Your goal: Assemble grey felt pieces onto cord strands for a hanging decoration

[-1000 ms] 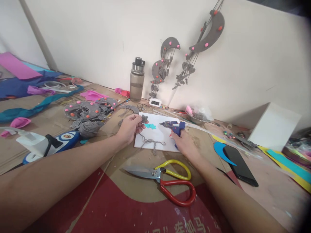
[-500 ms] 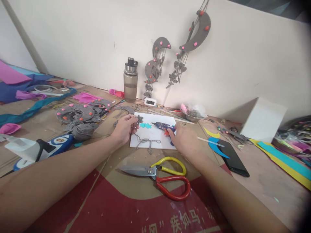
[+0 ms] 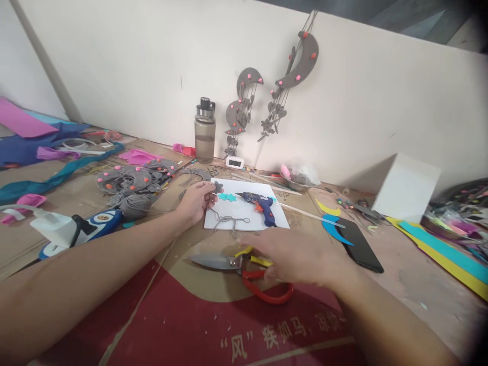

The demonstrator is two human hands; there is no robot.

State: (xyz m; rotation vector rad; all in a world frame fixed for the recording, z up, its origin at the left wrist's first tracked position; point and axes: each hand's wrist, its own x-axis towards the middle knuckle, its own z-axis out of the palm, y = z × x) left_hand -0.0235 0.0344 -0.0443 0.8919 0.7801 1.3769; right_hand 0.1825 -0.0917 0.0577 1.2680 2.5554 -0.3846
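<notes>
So, grey flower (image 3: 218,187), metal-bladed scissors (image 3: 233,263).

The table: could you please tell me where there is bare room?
Mostly bare: the red cardboard nearer than the scissors, and the tabletop between the phone and yellow strip. Crowded: the white board and around the yarn ball.

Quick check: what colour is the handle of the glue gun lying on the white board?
The glue gun handle is blue; the head view shows it best.
</notes>
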